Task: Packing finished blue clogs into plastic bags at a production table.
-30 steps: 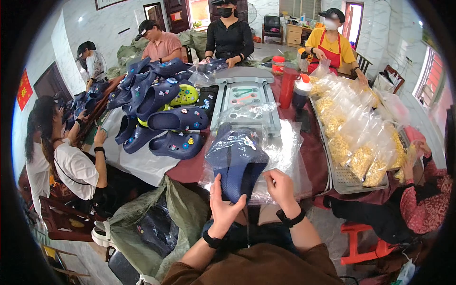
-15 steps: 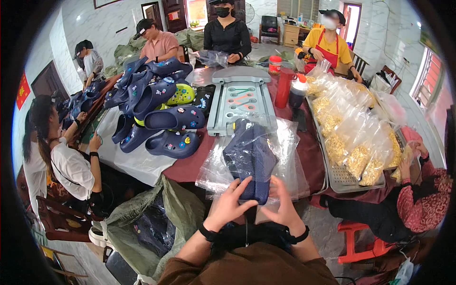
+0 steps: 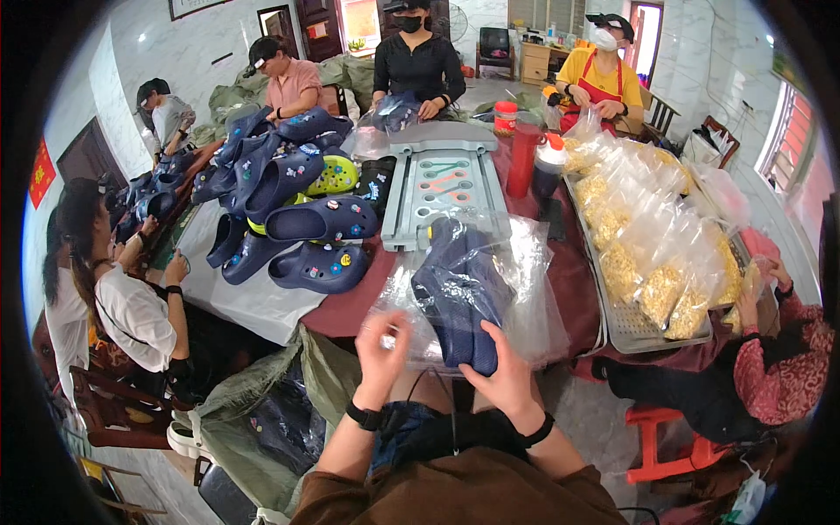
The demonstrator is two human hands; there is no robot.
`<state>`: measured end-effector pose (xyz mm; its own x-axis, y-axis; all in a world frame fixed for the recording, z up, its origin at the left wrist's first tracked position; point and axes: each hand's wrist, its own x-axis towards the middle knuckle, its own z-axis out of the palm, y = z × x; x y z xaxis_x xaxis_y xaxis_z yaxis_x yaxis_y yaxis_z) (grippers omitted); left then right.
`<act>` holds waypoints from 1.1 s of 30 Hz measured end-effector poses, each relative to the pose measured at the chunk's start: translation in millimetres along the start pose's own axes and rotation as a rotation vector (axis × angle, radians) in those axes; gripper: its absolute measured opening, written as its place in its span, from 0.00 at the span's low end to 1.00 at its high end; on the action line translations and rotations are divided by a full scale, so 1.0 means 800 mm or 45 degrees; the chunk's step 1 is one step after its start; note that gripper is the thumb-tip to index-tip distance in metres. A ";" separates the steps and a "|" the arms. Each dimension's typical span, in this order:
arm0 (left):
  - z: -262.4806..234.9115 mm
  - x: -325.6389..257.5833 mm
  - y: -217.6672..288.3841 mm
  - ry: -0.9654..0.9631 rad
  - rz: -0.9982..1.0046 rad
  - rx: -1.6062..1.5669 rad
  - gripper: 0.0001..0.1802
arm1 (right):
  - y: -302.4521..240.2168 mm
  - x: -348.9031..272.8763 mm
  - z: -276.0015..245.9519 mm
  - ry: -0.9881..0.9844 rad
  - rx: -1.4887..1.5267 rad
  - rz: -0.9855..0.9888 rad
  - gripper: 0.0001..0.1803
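Note:
A pair of navy clogs (image 3: 459, 297) lies at the table's near edge, partly inside a clear plastic bag (image 3: 534, 306). My right hand (image 3: 503, 372) grips the near end of the clogs, thumb on top and fingers along the right side. To the left of them, my left hand (image 3: 382, 354) is raised beside the bag's edge with its fingers curled. Whatever lies between those fingers is too small and shiny to make out. Just beyond the bag stands a grey folding step stool (image 3: 444, 188) with a patterned top.
Navy clogs with charms (image 3: 319, 219) are heaped at the left. A metal tray (image 3: 630, 328) of yellow-filled bags stands at the right, beside a red cylinder (image 3: 523, 162) and a dark bottle (image 3: 549, 166). A green sack (image 3: 254, 437) is below left. Several people work around.
My left hand has come off the clogs and moved up and left, its fingers curling. My right hand has closed on their near end, which has shifted slightly.

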<state>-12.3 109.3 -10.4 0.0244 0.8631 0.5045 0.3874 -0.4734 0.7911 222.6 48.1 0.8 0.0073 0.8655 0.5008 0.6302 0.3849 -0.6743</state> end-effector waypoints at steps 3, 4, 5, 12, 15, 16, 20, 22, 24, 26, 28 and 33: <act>0.000 0.036 -0.010 0.302 0.136 0.407 0.36 | -0.007 0.001 -0.005 -0.033 -0.029 0.054 0.44; 0.001 0.043 -0.016 0.345 0.258 0.705 0.43 | -0.006 0.001 -0.005 -0.037 -0.036 0.056 0.44; 0.004 0.044 -0.024 0.348 0.260 0.706 0.43 | -0.006 0.000 -0.004 -0.042 -0.042 0.057 0.44; 0.038 0.037 -0.013 -0.064 0.156 0.386 0.47 | -0.003 -0.004 -0.002 0.021 -0.033 0.034 0.44; 0.040 0.037 -0.020 -0.099 -0.135 0.456 0.35 | -0.005 -0.004 -0.003 0.054 -0.044 0.013 0.43; 0.044 0.032 -0.011 -0.052 -0.027 0.525 0.31 | -0.002 -0.006 -0.004 0.056 -0.047 0.030 0.44; 0.040 0.001 0.025 -0.214 0.249 0.575 0.35 | -0.001 -0.009 -0.003 0.160 -0.038 0.038 0.45; 0.033 -0.023 0.054 -0.375 0.330 0.577 0.35 | -0.003 -0.007 -0.002 0.217 -0.049 0.004 0.45; 0.035 -0.043 0.059 -0.375 0.298 0.487 0.33 | -0.006 -0.008 -0.004 0.276 -0.062 -0.033 0.45; 0.022 -0.049 0.050 -0.368 0.223 0.387 0.31 | -0.011 -0.012 -0.009 0.176 -0.019 0.022 0.45; 0.007 -0.049 0.048 -0.341 0.065 0.193 0.29 | -0.010 -0.016 -0.008 0.127 0.007 0.078 0.46; 0.001 -0.056 0.041 -0.321 -0.050 0.155 0.30 | -0.008 -0.008 -0.011 0.105 -0.057 -0.037 0.45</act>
<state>-0.3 55.4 -7.1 0.2302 0.9040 0.3603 0.4999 -0.4275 0.7532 225.1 37.1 6.4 0.0514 0.8242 0.5639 0.6653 0.3929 -0.6349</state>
